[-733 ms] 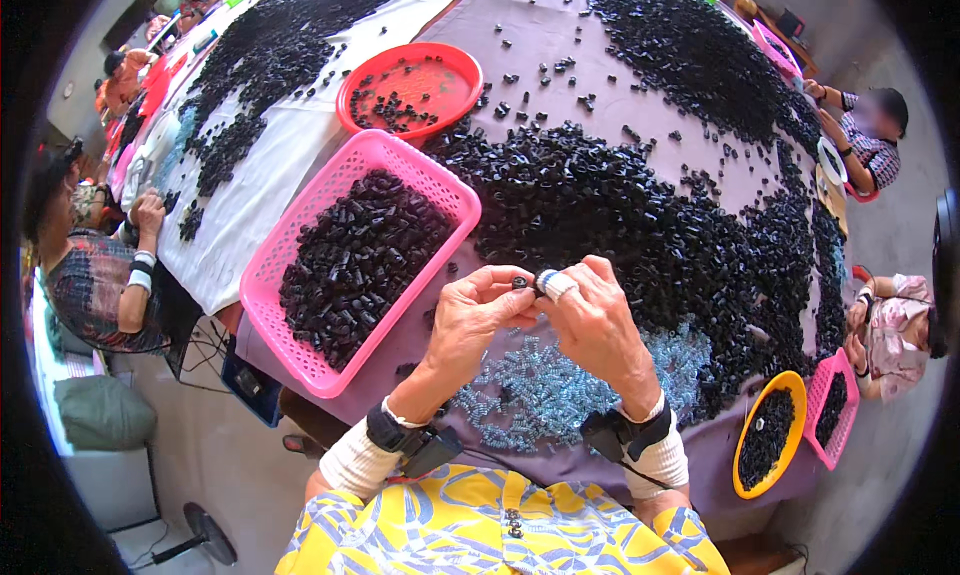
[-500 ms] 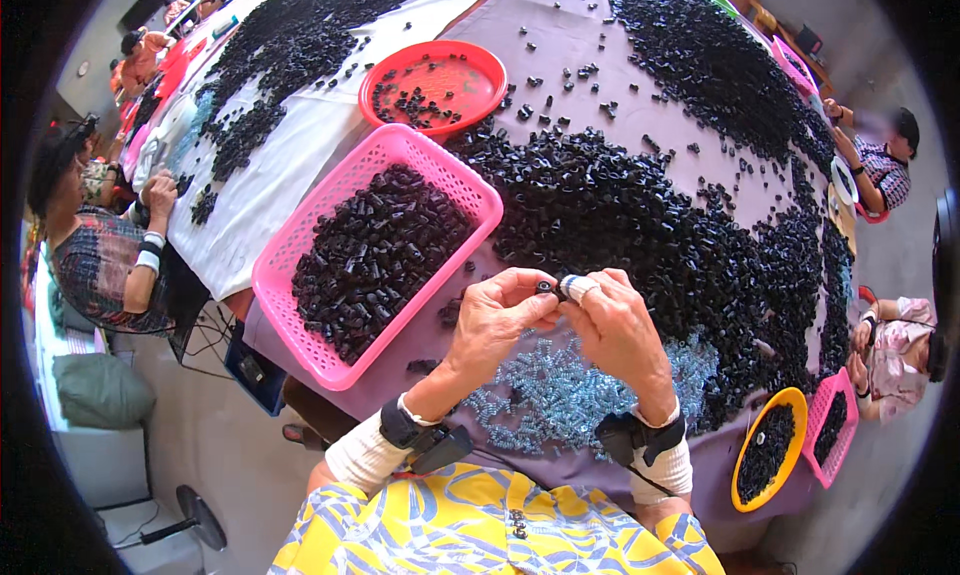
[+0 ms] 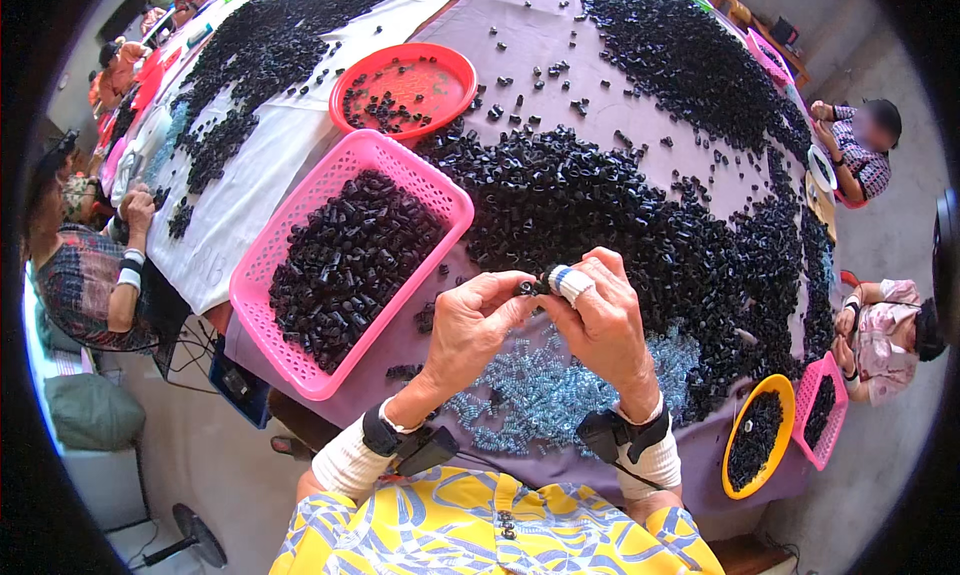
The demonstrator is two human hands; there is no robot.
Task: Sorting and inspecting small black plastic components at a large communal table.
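A small black piece (image 3: pixel 526 288) was held up over the table in front of the wearer, between the two hands. One round end of it faced up toward the camera and about nine o'clock, with a pale rim glinting. Its long axis seemed to run roughly from nine to three o'clock, though fingers covered much of its length.

The left hand (image 3: pixel 465 330) had its thumb and forefinger pinched together on the piece, leaving only a narrow gap filled by it. The right hand (image 3: pixel 605 320), with a blue-striped white wrap (image 3: pixel 573 284) on one finger, brought its fingertips close together at the three o'clock side; whether they gripped the piece or something dark beside it, I could not tell.

Taken from the piece, a pink basket (image 3: pixel 255 285) filled with black parts lay at nine o'clock, and a red tray (image 3: pixel 435 87) at eleven. A heap of black parts (image 3: pixel 620 205) spread from twelve round to three o'clock. Clear bluish parts (image 3: pixel 530 395) lay around six, below the hands, and a yellow tray (image 3: pixel 788 400) at four.

Faint marks (image 3: pixel 212 263) showed on the white cloth (image 3: pixel 230 225) at nine o'clock, beyond the basket, too weak to read.
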